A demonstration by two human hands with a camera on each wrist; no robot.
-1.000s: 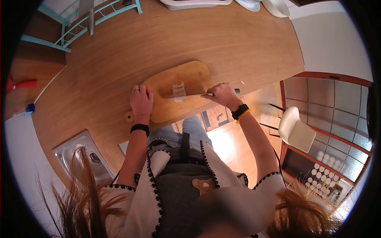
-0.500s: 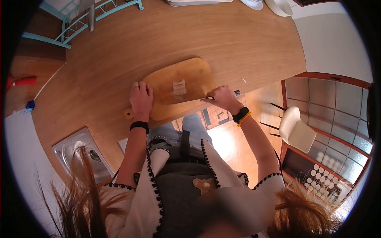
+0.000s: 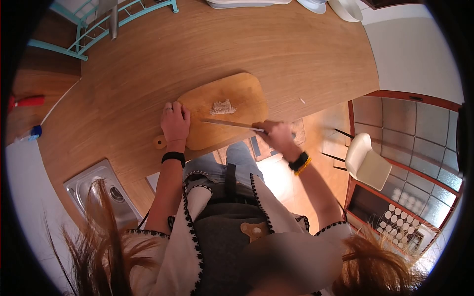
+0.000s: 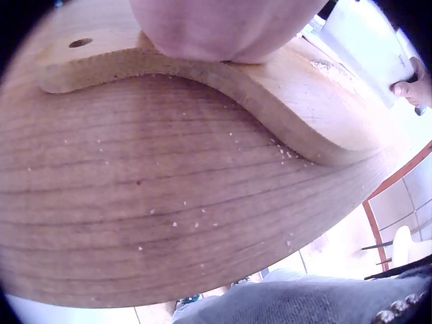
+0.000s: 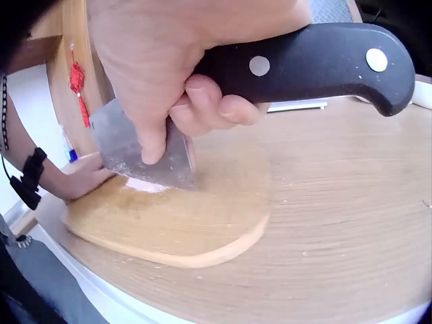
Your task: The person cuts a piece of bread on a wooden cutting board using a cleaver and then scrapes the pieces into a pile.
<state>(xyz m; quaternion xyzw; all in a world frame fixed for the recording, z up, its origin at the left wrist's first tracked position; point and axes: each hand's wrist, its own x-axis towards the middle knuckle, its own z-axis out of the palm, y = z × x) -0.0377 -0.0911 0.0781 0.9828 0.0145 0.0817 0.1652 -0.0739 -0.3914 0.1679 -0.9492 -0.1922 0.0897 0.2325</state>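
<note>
A wooden cutting board [image 3: 247, 89] with a holed handle lies near the counter's front edge. On it is a small heap of pale chopped food [image 3: 223, 107], its kind unclear. My left hand [image 3: 175, 124] rests on the board's left end, beside the handle, the heel of the hand on the wood in the left wrist view. My right hand [image 5: 182, 74] grips a cleaver by its black handle [image 5: 304, 64], thumb and finger against the broad blade [image 5: 135, 145]. Seen from the head, the blade is edge-on, on the near side of the heap, pointing left.
A metal sink [image 3: 103, 192] is set at the near left. The turquoise rack [image 3: 79, 44] stands far left, with white dishes [image 3: 345, 10] along the back. One white scrap [image 3: 302, 100] lies right of the board, and crumbs dot the counter. A pale chair [image 3: 368, 160] stands on the right.
The heap, a taller squarish patch half a second ago, is now wider and lower. The cleaver and right hand have shifted toward my body, showing more blade. My left hand stays in place.
</note>
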